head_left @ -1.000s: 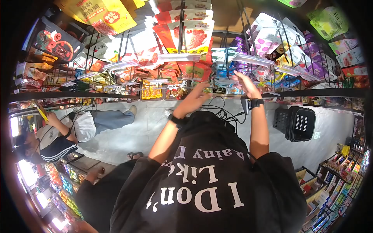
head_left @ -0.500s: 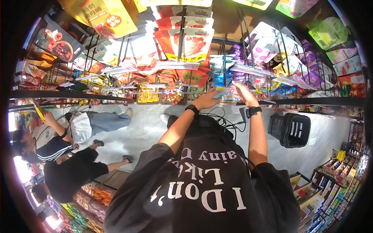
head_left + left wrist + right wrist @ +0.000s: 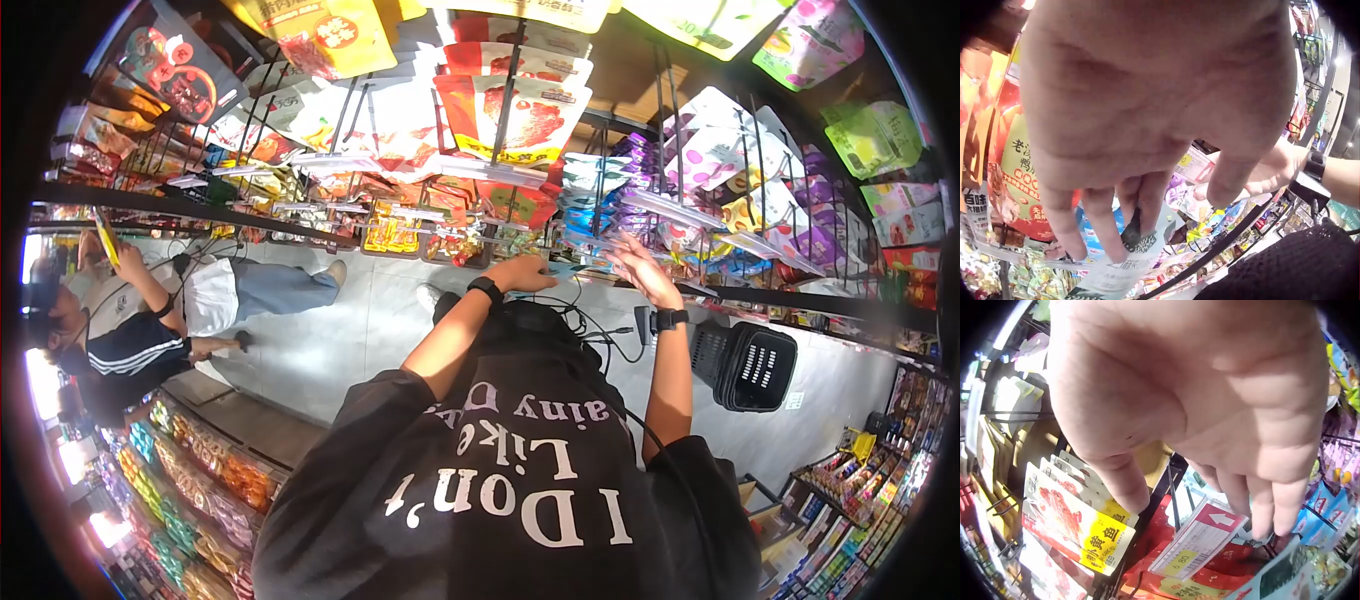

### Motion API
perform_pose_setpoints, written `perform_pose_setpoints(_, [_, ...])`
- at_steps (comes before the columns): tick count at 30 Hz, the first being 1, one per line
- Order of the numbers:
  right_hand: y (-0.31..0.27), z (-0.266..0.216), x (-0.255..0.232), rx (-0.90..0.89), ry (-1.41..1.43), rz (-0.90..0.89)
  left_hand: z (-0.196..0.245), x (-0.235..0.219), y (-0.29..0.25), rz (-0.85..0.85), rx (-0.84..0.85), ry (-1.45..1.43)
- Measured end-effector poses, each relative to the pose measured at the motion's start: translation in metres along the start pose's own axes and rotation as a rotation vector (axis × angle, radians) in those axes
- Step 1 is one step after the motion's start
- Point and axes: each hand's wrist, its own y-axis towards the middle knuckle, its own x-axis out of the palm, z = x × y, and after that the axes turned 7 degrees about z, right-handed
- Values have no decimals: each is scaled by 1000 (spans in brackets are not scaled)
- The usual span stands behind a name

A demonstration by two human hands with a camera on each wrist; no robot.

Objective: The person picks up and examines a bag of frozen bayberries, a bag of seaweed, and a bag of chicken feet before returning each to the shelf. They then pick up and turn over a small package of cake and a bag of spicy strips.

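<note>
Left of centre, near the hanging snack pouches, the left hand holds a pale blue packet – its fingers seem clamped on it, though the grip is partly hidden. The packet sticks out rightward towards the right hand, whose thumb stands apart from its loosely extended fingers – near a price tag; farther right stands a black basket.

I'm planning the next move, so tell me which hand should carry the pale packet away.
Left, likely: the left hand appears to hold the pale packet; the right hand is open and seems apart.
</note>
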Motion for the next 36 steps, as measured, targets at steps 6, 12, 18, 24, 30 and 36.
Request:
perform_pose_setpoints(6, [-33, -6, 10, -135, -91, -1, -25, -12, -45, 155, -33, -60])
perform_pose_setpoints(12, [-59, -2, 23, -169, -144, -13, -13, -42, -129, 352, -30, -179])
perform_pose_setpoints(18, [-61, -13, 43, -219, -288, 335, 56, -83, -212, 533, 80, 43])
perform_pose_setpoints(24, [-37, -30, 82, -361, -254, 108, 108, -116, -260, 624, 125, -297])
perform_pose_setpoints(30, [-48, -81, 184, -407, -15, -351, 101, -138, -293, 750, 212, -504])
perform_pose_setpoints(36, [-22, -43, 220, -514, -31, -416, 73, -166, -326, 696, 293, -839])
